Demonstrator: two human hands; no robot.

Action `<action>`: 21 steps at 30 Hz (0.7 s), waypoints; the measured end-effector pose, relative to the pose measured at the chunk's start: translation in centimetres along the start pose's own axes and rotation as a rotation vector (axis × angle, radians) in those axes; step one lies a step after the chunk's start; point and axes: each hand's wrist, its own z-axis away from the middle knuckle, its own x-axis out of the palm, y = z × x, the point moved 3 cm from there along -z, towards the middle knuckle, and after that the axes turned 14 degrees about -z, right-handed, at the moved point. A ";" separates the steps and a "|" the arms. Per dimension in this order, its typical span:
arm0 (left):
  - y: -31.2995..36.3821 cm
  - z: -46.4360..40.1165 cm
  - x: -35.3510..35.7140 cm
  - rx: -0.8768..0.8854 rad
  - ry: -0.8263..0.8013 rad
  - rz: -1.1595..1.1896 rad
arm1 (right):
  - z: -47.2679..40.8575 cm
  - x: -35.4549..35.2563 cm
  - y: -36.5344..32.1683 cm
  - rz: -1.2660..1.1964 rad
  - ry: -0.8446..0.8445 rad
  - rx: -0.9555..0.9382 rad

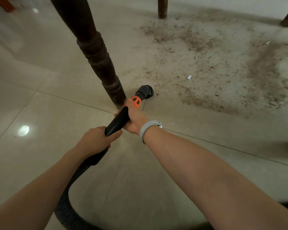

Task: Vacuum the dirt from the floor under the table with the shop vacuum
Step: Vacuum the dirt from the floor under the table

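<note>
Tiled floor (40,97) beyond our fingers (118,113) remains thick with dirt (214,68), both hands gripping the wand (118,120), nozzle (145,91) just reaching its edge.

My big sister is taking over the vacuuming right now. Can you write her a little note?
Left hand grips the black wand near the hose. Right hand grips it further forward, behind the orange collar.
The brush nozzle is low at the floor beside the near table leg, at the edge of the dirt.
Nearly all the dirt and a white scrap are left.
</note>
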 end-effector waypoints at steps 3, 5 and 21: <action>0.7 0.2 0.6 0.026 -0.004 0.026 | 0.3 -0.7 -0.3 -0.029 0.023 0.000; 1.4 0.3 0.8 0.046 0.007 0.043 | 0.7 -1.2 -0.5 -0.030 0.037 -0.020; 4.2 0.4 1.4 0.149 -0.039 0.143 | 3.2 -3.2 -2.2 -0.018 0.087 -0.066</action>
